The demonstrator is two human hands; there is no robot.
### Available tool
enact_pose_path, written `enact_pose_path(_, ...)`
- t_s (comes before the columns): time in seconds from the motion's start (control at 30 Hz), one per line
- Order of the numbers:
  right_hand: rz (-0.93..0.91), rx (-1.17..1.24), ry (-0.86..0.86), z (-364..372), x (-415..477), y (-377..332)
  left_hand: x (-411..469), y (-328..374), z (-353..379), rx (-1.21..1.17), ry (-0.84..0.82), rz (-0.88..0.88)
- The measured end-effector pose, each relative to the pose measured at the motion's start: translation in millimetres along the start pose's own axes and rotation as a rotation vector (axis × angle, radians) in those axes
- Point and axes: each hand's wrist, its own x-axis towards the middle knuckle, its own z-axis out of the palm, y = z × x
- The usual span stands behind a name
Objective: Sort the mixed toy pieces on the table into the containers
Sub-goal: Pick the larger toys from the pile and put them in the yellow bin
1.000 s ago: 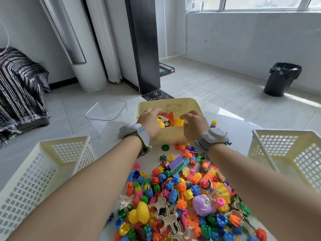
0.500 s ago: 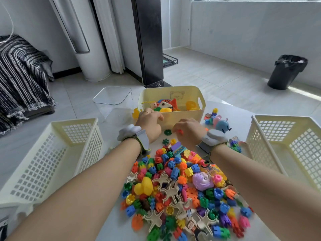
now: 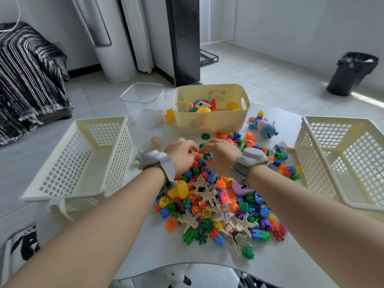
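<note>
I see the left hand [image 3: 182, 155] and right hand [image 3: 221, 157] close together, fingers curled into the far edge of the heap of colourful plastic toy pieces [image 3: 216, 206]; whether either grips one I cannot tell. Beyond, the solid pale-yellow plastic tub [image 3: 207, 122] holds mixed toys; the left cream lattice basket [image 3: 121, 156] and right cream lattice basket [image 3: 311, 163] flank the heap.

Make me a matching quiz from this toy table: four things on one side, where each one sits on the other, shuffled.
1 solid yellow bin
2 left lattice basket
3 blue toy animal
4 black waste bin

A on the floor, far right
B at the table's left side
C behind the toy pile, holding toys
D right of the solid bin

Pairs: 1-C, 2-B, 3-D, 4-A
</note>
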Motion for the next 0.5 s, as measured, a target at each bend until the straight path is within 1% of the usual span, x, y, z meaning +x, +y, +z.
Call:
enact_pose_path(0.1,-0.026,0.022,0.019,8.4,-8.8,-12.8,-22.2,-5.7,-0.2,-0.049,-0.009,0.005)
enact_pose_path(0.3,-0.019,0.025,-0.021,26.8,-36.7,-29.3,-68.8,-22.5,8.8,-0.102,-0.046,0.010)
enact_pose_path(0.43,0.007,0.040,0.091,30.6,-52.6,-35.2,-81.0,-24.4,9.6,-0.135,0.047,0.014)
enact_pose_path(0.5,0.015,0.055,0.126,30.4,-58.6,-38.4,-87.1,-26.2,10.5,-0.125,0.042,0.005)
